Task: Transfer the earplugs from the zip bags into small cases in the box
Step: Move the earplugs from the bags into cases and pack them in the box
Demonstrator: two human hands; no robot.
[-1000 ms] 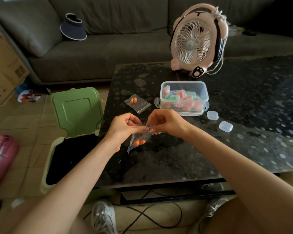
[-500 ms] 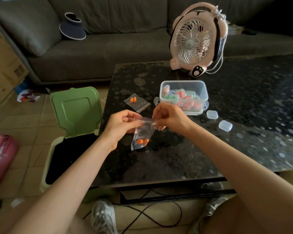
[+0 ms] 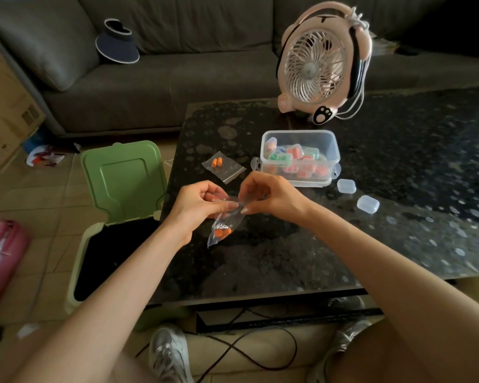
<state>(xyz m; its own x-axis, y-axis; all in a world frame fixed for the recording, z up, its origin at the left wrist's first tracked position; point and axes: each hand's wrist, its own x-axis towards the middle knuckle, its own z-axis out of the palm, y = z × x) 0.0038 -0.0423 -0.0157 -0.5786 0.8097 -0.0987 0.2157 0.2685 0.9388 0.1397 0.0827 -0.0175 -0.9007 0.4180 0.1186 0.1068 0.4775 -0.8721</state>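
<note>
- A small clear plastic zip bag [image 3: 225, 224] hangs in the air over the dark speckled glossy surface [image 3: 398, 167]. Its long axis is near upright, with the mouth on top and the bottom leaning toward 7 o'clock.
- The left hand [image 3: 197, 205] and the right hand [image 3: 271, 196] meet at the bag's top edge. Each grip pinches the thin film between thumb and fingertips, one on either side of the zip strip. This looks like prising the seal apart, though whether it has parted cannot be told.
- Two orange foam earplugs [image 3: 222, 232], short and blunt-ended, lie side by side at the bag's bottom, at 6 o'clock from both grips. To get them out, the bag must be tipped or fingers must reach down into it.
- Two translucent rounded plastic cases [image 3: 346, 186] sit on the surface at 3 o'clock of the right hand, which is the nearer hand to them.
- A clear rectangular plastic box [image 3: 299, 133], at 1 o'clock, holds many coloured cases.
- A second flat zip bag [image 3: 227, 171] lies at 12 o'clock and also holds orange plugs.
</note>
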